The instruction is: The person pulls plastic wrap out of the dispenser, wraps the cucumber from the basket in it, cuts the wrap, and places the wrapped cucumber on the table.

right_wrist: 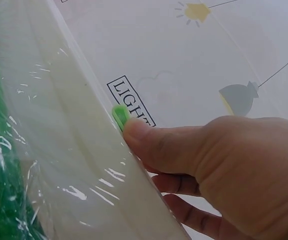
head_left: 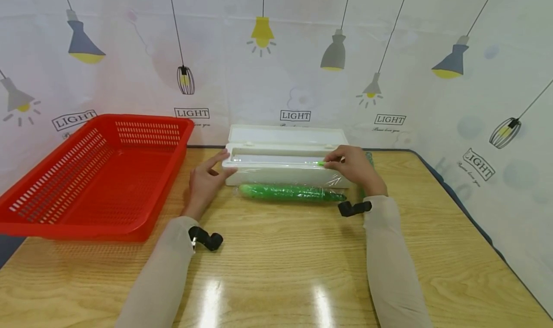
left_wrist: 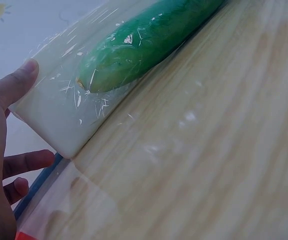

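A white cling film dispenser (head_left: 285, 175) stands on the table with its lid (head_left: 287, 135) raised at the back. My left hand (head_left: 206, 181) grips its left end; in the left wrist view the thumb (left_wrist: 23, 80) lies on the front. At the right part of the front edge, my right hand (head_left: 356, 167) pinches a small green slide cutter (right_wrist: 119, 115) between thumb and fingers. Clear film hangs down the dispenser's front and over a green cucumber (head_left: 289, 192) lying just before it. The cucumber's stem end shows through the film in the left wrist view.
A red perforated plastic basket (head_left: 149, 212) stands on the left of the wooden table (head_left: 276, 265). Behind my right hand, a greenish thing (head_left: 369, 158) is mostly hidden. A lamp-patterned cloth (head_left: 298, 88) hangs at the back and right.
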A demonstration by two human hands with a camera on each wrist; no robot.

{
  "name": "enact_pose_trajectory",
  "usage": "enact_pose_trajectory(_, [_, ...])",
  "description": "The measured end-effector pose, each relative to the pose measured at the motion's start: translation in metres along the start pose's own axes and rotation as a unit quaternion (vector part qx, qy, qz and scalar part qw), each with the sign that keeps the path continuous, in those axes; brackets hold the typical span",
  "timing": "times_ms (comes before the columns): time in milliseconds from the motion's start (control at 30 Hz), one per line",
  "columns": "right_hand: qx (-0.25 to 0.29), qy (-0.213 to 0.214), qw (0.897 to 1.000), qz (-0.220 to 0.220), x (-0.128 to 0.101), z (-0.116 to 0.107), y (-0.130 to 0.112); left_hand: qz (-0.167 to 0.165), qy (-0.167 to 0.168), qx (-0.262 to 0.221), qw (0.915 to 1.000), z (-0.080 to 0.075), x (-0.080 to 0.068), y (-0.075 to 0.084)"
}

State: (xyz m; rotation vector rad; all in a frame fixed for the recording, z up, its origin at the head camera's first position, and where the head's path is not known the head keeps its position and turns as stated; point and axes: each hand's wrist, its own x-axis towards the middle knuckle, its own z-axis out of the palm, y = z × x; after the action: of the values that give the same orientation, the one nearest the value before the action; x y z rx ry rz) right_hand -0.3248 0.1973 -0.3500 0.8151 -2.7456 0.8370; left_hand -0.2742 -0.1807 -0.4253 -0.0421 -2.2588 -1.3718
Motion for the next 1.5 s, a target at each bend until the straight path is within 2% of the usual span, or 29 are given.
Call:
enact_pose_trajectory(200, [0.000, -0.008, 1.000, 0.012, -0.0020, -0.0016, 0.0006, -0.005, 0.000, -0.005, 1.0000, 0.0002, 0.0001, -0.0001])
enact_pose_trajectory(533, [-0.004, -0.008, 1.000, 0.015, -0.0031, -0.0034, 0.0031, 0.011, 0.003, -0.025, 0.9996, 0.0008, 0.0004, -0.0004])
enact_pose_trajectory(1167, [-0.012, -0.001, 1.000, 0.007, -0.0035, -0.0037, 0.0063, 0.012, 0.004, -0.012, 0.9998, -0.0007, 0.0001, 0.0006])
enact_pose_trajectory(1500, [-0.019, 0.017, 1.000, -0.016, -0.0040, -0.0024, 0.0092, 0.000, 0.001, -0.004, 1.0000, -0.0014, 0.0001, 0.0021])
